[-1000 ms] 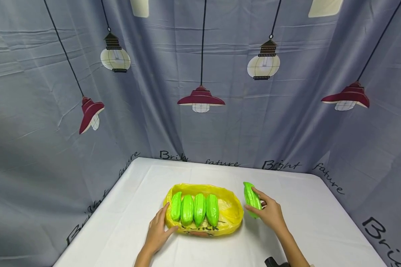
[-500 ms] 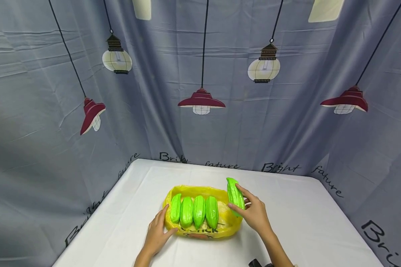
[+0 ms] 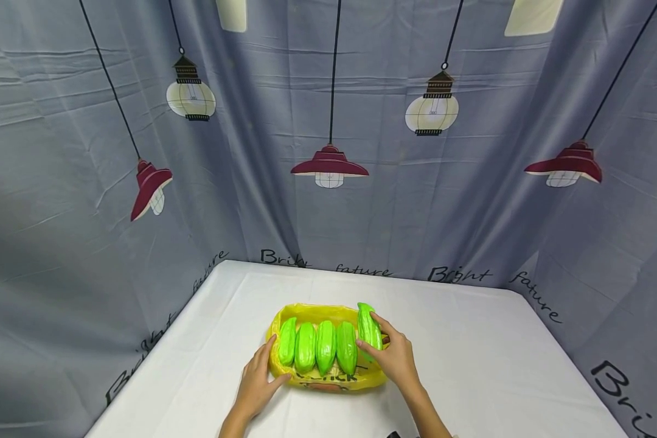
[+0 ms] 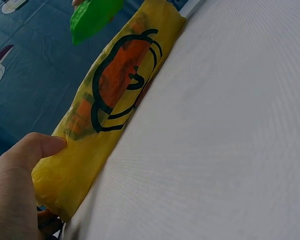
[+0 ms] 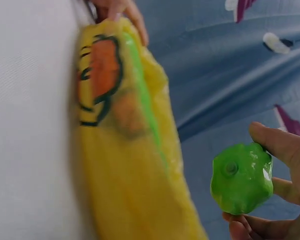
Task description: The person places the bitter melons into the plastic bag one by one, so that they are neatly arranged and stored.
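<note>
A yellow plastic bag [image 3: 350, 382] with a dark print lies spread open in an oval on the white table. Several bright green ridged gourds [image 3: 325, 348] lie side by side within it. My left hand [image 3: 254, 380] grips the bag's left end, thumb at the front and fingers along the side; its thumb [image 4: 50, 145] bends onto the plastic in the left wrist view. Over the bag's right part, my right hand [image 3: 396, 359] holds another green ridged gourd [image 3: 368, 328] between thumb and fingers. The right wrist view shows this gourd [image 5: 241, 178] end-on, beside the bag [image 5: 135, 195].
White cloth covers the table [image 3: 498, 359], which extends around the bag. A grey-blue curtain [image 3: 394, 207] printed with lamps encloses the back and sides. A small dark object [image 3: 394, 434] shows at the lower edge, near the right forearm.
My right hand has carried its gourd leftward, from beside the bag to above its right part, and then a little lower. The left hand stays at the bag's left end.
</note>
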Motion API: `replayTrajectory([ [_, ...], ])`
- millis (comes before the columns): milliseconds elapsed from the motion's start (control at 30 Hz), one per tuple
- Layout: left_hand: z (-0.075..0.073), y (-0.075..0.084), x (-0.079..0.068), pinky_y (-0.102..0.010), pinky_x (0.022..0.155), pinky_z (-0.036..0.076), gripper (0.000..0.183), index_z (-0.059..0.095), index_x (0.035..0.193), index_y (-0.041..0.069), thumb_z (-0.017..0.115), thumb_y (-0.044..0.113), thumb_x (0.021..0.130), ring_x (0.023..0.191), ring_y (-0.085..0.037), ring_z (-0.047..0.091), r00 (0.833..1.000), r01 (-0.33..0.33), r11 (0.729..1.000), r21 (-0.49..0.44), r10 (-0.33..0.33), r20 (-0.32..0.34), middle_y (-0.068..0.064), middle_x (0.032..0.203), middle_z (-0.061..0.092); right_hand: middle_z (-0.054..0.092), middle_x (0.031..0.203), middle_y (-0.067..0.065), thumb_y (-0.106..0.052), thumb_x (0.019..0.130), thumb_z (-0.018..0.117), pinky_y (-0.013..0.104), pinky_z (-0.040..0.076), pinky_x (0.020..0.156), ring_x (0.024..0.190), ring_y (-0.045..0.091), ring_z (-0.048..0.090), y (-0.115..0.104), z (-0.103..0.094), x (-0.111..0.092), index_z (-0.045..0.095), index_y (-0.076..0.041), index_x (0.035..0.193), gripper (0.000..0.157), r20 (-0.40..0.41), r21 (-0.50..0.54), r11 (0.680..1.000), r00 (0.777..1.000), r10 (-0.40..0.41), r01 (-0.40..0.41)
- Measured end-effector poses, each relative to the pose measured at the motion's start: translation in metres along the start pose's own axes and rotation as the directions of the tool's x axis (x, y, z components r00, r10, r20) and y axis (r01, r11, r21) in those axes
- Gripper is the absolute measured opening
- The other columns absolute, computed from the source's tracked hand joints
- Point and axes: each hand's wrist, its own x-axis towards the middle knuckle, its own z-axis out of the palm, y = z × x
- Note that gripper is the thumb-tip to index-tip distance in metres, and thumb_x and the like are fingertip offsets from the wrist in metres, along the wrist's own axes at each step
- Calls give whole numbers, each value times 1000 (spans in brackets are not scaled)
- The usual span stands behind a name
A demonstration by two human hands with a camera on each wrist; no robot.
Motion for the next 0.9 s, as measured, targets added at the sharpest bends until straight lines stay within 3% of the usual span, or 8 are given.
replayTrajectory([
  [200, 0, 0, 0, -63, 99, 20, 85, 22, 147, 20, 65, 49, 80, 125, -43, 34, 1000, 7, 1000, 2, -7, 5, -22, 139, 34, 65, 97, 12, -37, 71, 78, 25, 48, 58, 72, 18, 58, 11, 8, -1, 52, -9, 131, 71, 6, -34, 999, 1000, 11, -11],
  [433, -1, 2, 1, -64, 99, 21, 84, 23, 147, 17, 66, 45, 80, 125, -44, 34, 1000, -7, 1000, -10, 7, -8, -24, 138, 35, 63, 87, 7, -37, 70, 79, 28, 40, 59, 69, 16, 48, 22, 17, -2, 55, -9, 128, 68, -1, -96, 995, 1000, 31, -31],
  [633, -2, 3, 3, -63, 99, 21, 85, 24, 146, 16, 67, 45, 79, 124, -43, 35, 1000, -13, 1000, -7, 13, -19, -23, 138, 36, 63, 87, 11, -36, 70, 79, 28, 36, 56, 65, 16, 43, 26, 23, -1, 56, -8, 127, 68, 17, -137, 990, 1000, 15, -12],
  [733, -2, 3, 3, -63, 99, 21, 85, 24, 146, 16, 67, 45, 79, 125, -43, 34, 1000, -14, 1000, -7, 14, -21, -23, 138, 36, 65, 93, 17, -36, 71, 78, 33, 41, 58, 68, 20, 49, 28, 25, -2, 55, -7, 127, 68, 17, -147, 989, 1000, 2, 0],
  [900, -1, 2, 1, -64, 98, 22, 84, 24, 146, 15, 66, 46, 80, 124, -43, 36, 1000, -16, 1000, 0, 16, -12, -23, 138, 36, 62, 108, 25, -37, 73, 76, 48, 50, 74, 89, 37, 60, 32, 28, -6, 55, -3, 126, 66, 35, -147, 989, 999, 6, 0],
])
